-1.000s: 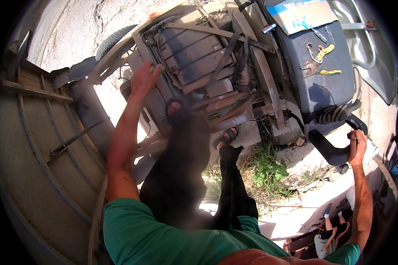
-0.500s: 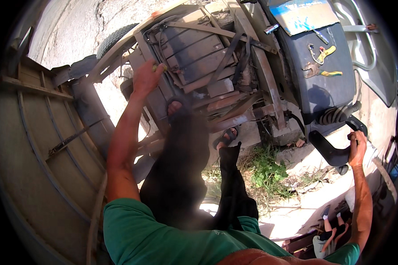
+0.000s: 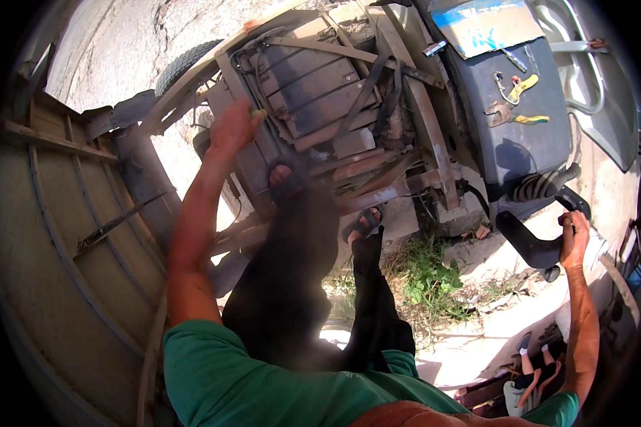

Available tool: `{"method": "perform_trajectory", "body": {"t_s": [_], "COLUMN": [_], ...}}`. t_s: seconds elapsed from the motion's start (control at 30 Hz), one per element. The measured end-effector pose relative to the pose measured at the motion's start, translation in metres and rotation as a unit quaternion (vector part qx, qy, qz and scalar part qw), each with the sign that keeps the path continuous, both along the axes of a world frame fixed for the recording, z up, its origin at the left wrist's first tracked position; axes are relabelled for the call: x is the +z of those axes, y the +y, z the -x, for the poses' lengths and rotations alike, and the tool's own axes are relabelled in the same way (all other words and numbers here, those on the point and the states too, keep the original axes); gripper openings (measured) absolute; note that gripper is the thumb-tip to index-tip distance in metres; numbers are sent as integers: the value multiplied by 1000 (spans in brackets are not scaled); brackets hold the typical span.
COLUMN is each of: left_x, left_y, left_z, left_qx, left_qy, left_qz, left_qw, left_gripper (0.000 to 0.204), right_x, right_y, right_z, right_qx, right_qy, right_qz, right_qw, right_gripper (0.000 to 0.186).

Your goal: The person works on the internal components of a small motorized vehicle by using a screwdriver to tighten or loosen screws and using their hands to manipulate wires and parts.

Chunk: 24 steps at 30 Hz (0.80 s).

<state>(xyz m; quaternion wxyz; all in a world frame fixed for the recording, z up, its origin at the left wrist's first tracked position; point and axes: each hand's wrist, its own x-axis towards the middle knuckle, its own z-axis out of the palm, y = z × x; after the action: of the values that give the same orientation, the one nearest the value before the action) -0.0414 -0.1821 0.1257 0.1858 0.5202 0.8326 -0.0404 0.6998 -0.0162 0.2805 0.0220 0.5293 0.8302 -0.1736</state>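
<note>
"Rough pale ground [image 3: 139,46] lies in hard sun around a bare metal frame [image 3: 434,146]. Where do we have our hands?"

"Well apart. Our left hand [image 3: 233,131] is over the left part of the frame, beside a ribbed metal panel [image 3: 310,78], its fingers folded around a small yellow-green thing [image 3: 259,114] that pokes out of the fist. Our right hand [image 3: 575,243], out at the far right, curls its fingers round a black curved piece [image 3: 525,239], just below a dark seat-like block [image 3: 548,149]."

"Why do we spread so wide?"

"Perhaps for balance: one sandalled foot [image 3: 281,176] seems to be up on the frame, and the right-hand hold looks like a steadying one. The pliers [image 3: 504,112] and cardboard [image 3: 488,27] probably lie on the block to stay within our reach."

"What can't we make out?"

"What the yellow-green thing is, since our fist covers most of it, or whether it touches the frame. Our right fingers hide how the black piece is fixed. Our blurred dark trouser leg [image 3: 292,256] blocks some of the frame, and another person [image 3: 521,388], lower right, shows only partly."
</note>
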Motion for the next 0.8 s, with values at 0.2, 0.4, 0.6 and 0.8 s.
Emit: {"method": "perform_trajectory", "body": {"t_s": [0.2,0.4,0.6,0.8], "left_x": [6,-29,-25,-23], "left_y": [17,9,-6,-5], "left_z": [-10,37,1,3], "left_qx": [27,211,100,66], "left_qy": [4,-68,-79,-27], "left_qz": [93,40,-66,-41], "left_qw": [995,974,990,997], "left_gripper": [44,60,55,44], "right_x": [2,4,6,9], "right_y": [-2,-3,-2,-2], "right_z": [2,10,9,10], "right_qx": [-6,-2,15,1], "right_qy": [-8,25,9,-15], "right_qz": [0,-8,-10,-2], "right_qw": [1000,1000,1000,1000], "right_gripper": [27,27,28,21]}}
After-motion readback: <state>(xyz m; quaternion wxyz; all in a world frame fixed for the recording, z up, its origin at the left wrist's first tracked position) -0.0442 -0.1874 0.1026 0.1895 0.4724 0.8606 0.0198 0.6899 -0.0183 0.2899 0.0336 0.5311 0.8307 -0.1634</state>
